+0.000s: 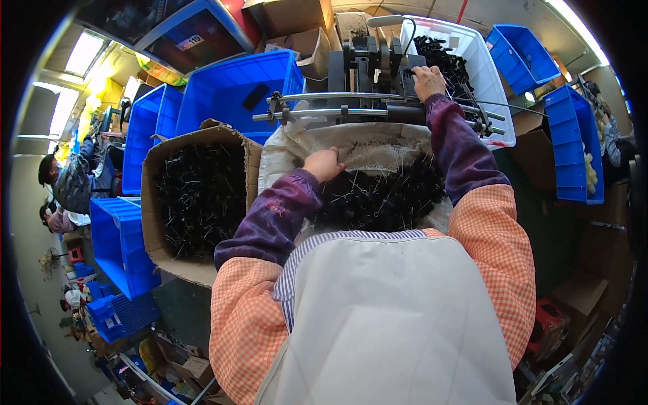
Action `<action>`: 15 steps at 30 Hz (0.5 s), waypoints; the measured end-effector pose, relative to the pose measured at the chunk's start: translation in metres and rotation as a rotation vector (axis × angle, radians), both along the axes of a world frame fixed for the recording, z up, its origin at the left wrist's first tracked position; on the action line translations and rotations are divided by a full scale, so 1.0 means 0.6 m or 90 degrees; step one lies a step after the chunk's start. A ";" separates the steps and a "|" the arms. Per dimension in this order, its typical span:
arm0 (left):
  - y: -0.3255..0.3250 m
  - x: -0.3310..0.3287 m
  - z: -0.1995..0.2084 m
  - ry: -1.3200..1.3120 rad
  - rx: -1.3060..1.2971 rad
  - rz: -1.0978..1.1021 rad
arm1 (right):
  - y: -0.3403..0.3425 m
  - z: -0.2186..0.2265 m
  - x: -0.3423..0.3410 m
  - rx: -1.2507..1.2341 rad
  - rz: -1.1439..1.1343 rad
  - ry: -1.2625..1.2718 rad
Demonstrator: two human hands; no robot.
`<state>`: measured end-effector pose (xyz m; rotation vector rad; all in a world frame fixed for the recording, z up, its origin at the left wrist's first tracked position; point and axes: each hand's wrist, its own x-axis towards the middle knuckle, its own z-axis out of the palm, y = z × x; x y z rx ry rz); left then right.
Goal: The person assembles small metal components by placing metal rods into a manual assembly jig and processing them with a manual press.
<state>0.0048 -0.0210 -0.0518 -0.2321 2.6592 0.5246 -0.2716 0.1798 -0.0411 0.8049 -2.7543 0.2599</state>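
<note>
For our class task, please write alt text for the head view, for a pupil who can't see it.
An aproned person has the right grip at a dark machine, the left grip by a heap of dark pieces in a pale sack. A cardboard box of similar pieces stands at left, with blue bins behind and beside it.

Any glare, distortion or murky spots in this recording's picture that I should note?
Head view: black corners, with the room bowing toward the rim; head view: glare whitens the bright panel at upper left and the light strip at upper right; head view: black parts in the cardboard box merge into a dark mass; head view: left hand and right hand outlines stay readable.
</note>
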 end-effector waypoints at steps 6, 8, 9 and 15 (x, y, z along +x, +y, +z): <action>-0.001 -0.003 -0.035 0.035 0.046 0.052 | -0.006 -0.022 -0.019 -0.019 0.028 -0.007; -0.003 -0.010 -0.033 -0.016 0.047 0.013 | -0.002 -0.022 -0.024 -0.034 0.034 -0.025; -0.004 -0.011 -0.034 -0.017 0.051 0.013 | -0.002 -0.015 -0.025 -0.031 0.038 -0.035; -0.003 -0.012 -0.030 0.041 0.063 -0.010 | 0.007 0.010 -0.015 0.043 -0.104 -0.065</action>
